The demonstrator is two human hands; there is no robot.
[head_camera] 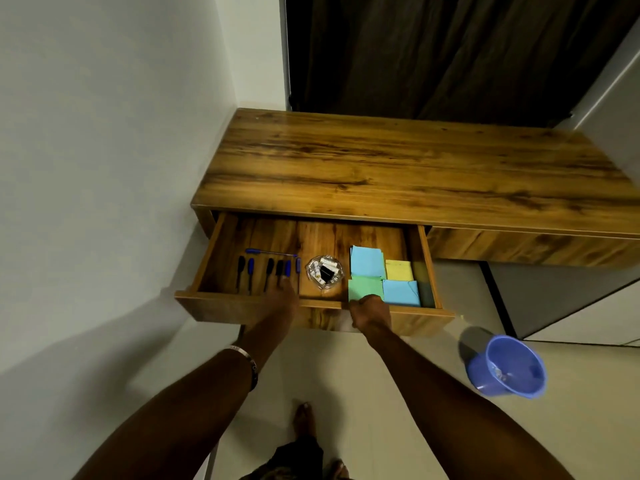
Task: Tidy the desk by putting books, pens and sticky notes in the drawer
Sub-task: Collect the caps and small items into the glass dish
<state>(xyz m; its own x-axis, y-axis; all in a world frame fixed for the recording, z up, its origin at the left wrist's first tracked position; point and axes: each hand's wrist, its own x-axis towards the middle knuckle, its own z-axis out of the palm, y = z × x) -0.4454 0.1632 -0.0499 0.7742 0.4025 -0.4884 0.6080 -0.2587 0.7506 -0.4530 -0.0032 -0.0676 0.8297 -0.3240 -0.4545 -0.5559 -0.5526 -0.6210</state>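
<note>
Drawer (204, 268) open under tabletop (398, 168). Left hand (282, 296) flat, fingers on pens (263, 270). Right hand (369, 311) curled, gripping drawer front beside green notes (363, 287).

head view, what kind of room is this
Probably a bedroom or study corner at home: a wooden desk against a curtained window, its open drawer holding pens and sticky notes.

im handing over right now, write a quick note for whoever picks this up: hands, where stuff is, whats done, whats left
Left hand: in the open drawer, fingertips at the pens.
Right hand: at the drawer's front edge, touching the green sticky notes; grip unclear.
Blue and yellow sticky notes lie beside the green; a glass dish of small items sits mid-drawer.
Done: pens and notes are in. No books in view.
Left: probably just closing the drawer.
</note>
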